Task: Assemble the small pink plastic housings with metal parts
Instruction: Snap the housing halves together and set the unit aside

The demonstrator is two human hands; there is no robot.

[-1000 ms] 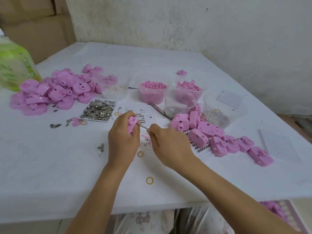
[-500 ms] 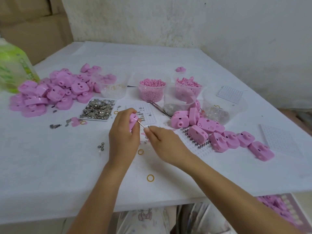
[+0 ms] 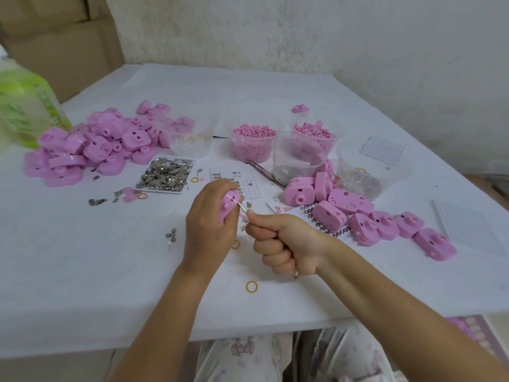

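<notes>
My left hand grips a small pink housing above the middle of the white table. My right hand, curled into a fist, pinches thin metal tweezers whose tip touches the housing's side slot. A square tray of small metal parts lies just left of my hands. A heap of pink housings sits at the left, and a row of pink housings lies at the right.
Clear tubs hold pink pellets, pink pieces and metal bits. White grid plates lie at right and beneath my hands. A second pair of tweezers, yellow rings and a green bottle are around.
My right hand has turned from a flatter pinch into a closed fist on the tweezers. My left hand keeps the housing in much the same spot.
</notes>
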